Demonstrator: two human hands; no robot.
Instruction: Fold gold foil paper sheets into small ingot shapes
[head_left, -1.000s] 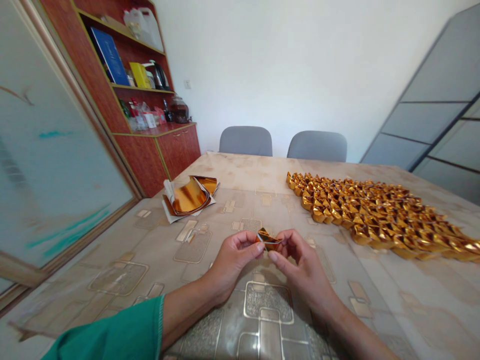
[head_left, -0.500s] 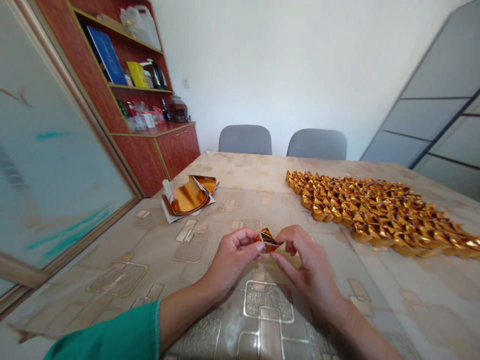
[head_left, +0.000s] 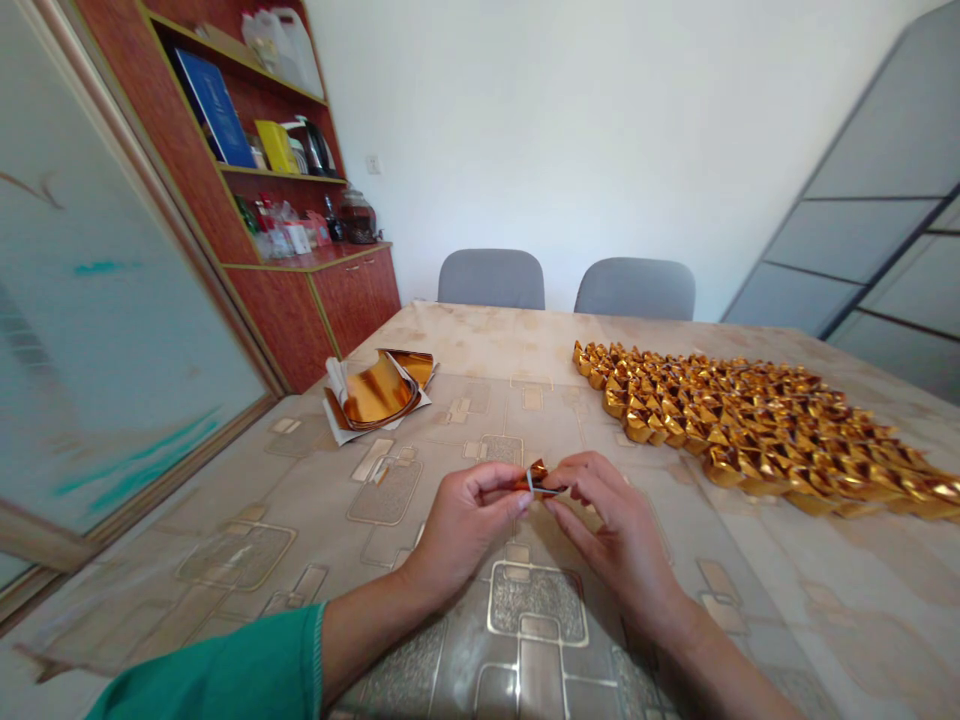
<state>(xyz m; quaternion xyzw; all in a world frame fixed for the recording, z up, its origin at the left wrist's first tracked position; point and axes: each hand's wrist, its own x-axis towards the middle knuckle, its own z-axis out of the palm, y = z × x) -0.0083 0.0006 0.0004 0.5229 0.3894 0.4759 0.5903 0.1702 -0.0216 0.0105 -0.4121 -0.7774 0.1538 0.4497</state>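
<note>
Between my hands, above the near middle of the table, is a small partly folded piece of gold foil paper (head_left: 538, 476) with a pale edge showing. My left hand (head_left: 476, 515) pinches its left end between thumb and fingers. On the opposite end, the fingertips and thumb of my right hand (head_left: 609, 520) are closed on the paper. My fingers cover much of the piece, so its full shape is hidden.
A stack of gold foil sheets (head_left: 375, 390) lies on the table's left. Rows of folded gold foil ingots (head_left: 720, 410) spread over the right side. Two grey chairs (head_left: 491, 278) stand behind the patterned tablecloth (head_left: 480, 345). A wooden cabinet (head_left: 352, 305) is at back left.
The foil piece has become narrower and flatter between my fingers. My right fingers have moved inward over its right end; my left hand keeps its pinch.
</note>
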